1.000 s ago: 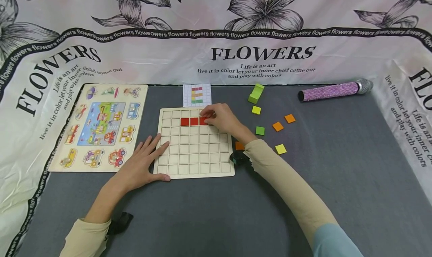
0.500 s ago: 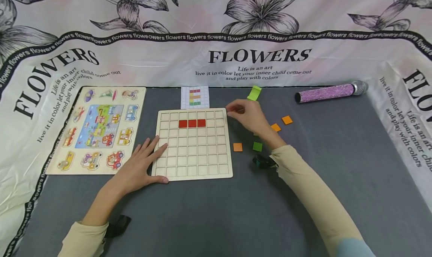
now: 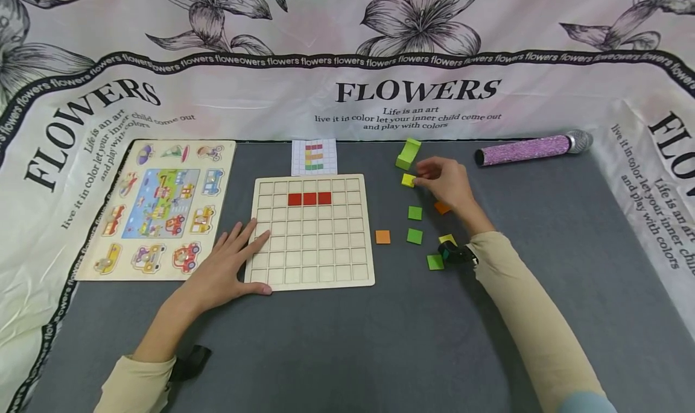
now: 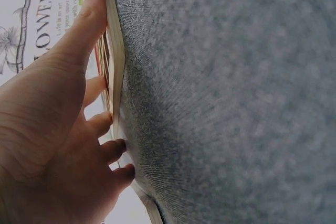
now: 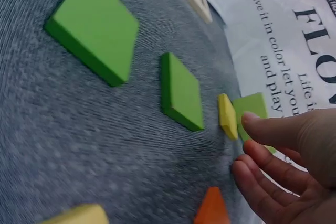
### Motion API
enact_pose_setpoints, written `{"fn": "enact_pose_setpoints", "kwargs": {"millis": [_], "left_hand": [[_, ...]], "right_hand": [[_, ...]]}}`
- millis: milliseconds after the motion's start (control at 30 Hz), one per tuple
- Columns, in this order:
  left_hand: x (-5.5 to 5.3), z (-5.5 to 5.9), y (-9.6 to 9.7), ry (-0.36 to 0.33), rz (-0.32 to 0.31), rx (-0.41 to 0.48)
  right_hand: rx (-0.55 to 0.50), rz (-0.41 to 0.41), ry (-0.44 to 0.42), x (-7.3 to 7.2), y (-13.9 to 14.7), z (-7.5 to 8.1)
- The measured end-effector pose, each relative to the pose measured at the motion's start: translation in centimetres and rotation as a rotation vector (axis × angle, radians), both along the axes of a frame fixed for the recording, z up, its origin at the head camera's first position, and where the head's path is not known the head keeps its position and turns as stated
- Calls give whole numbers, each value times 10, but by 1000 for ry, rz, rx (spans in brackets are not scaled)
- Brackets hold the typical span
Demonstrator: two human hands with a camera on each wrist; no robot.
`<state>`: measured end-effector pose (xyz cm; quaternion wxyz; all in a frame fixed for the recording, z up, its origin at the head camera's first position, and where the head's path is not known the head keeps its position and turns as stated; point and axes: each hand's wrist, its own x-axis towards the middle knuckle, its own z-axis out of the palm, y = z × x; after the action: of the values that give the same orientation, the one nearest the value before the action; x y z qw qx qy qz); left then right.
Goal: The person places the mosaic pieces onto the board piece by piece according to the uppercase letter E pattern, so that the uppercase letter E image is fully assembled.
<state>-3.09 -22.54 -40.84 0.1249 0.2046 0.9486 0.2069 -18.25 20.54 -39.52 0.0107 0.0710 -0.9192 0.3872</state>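
Observation:
A wooden grid board point(image 3: 309, 238) lies on the grey cloth, with three red square tiles point(image 3: 309, 199) side by side in its second row. My left hand point(image 3: 222, 271) rests spread at the board's left edge; the left wrist view has its thumb point(image 4: 89, 19) lying along the wooden rim. To the right of the board, my right hand point(image 3: 449, 187) is beside a yellow tile point(image 3: 408, 181), thumb tip right at it. In the right wrist view its fingers are loosely bent with nothing between them. Just behind are light-green tiles point(image 3: 407, 157), overlapping.
Green tiles point(image 3: 415, 236), an orange tile point(image 3: 382, 237) and another yellow tile point(image 3: 447, 239) lie scattered right of the board. A pattern card point(image 3: 314, 157) touches its top edge. A vehicle puzzle point(image 3: 163, 203) lies left, a glittery pink microphone point(image 3: 526, 150) at back right.
My right hand has left the red tiles and moved right, past the board's edge, to the yellow tile among the loose ones. My left hand stays at the board.

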Motion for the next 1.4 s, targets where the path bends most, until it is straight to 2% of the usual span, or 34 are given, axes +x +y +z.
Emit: {"fn": "enact_pose_setpoints", "kwargs": {"millis": [233, 633, 900, 1133, 1400], "left_hand": [[-1, -2, 1, 0, 6, 3], [-1, -1, -1, 12, 5, 7], [-3, -1, 1, 4, 8, 13], [0, -2, 0, 10, 5, 5], [1, 0, 0, 7, 2, 10]], "right_hand": [[44, -6, 6, -2, -5, -8], [24, 36, 31, 1, -1, 1], [4, 71, -2, 4, -6, 4], [-28, 164, 5, 9, -40, 5], [-170, 251, 22, 21, -104, 0]]}}
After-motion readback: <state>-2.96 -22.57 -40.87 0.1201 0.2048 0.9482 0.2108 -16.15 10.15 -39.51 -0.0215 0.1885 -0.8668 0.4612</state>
